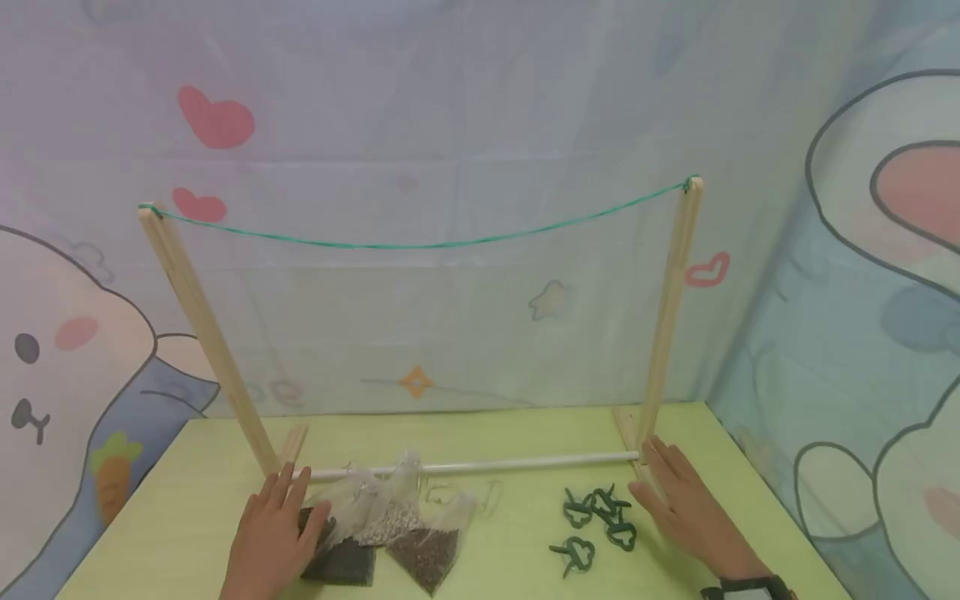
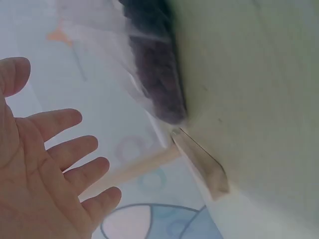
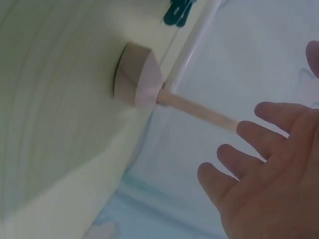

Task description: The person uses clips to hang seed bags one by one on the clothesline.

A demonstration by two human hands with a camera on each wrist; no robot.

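My left hand (image 1: 273, 533) has its fingers straight and spread, holding nothing, over the left side of the table. Beside and partly behind its thumb lie small clear plastic bags: one with black contents (image 1: 348, 564), one with whitish grains (image 1: 390, 525) and one with reddish-brown contents (image 1: 431, 557). The left wrist view shows that palm (image 2: 45, 169) apart from the bags. My right hand (image 1: 682, 508), also with straight fingers and nothing in it, is near the foot of the right wooden post (image 1: 670, 333). Several dark green clips (image 1: 577, 552) lie to its left.
A left wooden post (image 1: 206, 337) leans outward, and a sagging green string (image 1: 390, 246) joins both post tops. Low down, a white rod (image 1: 525, 463) spans the wooden feet (image 1: 626, 429) behind the bags. A printed cloth (image 1: 450, 333) hangs behind the yellow-green table (image 1: 510, 567).
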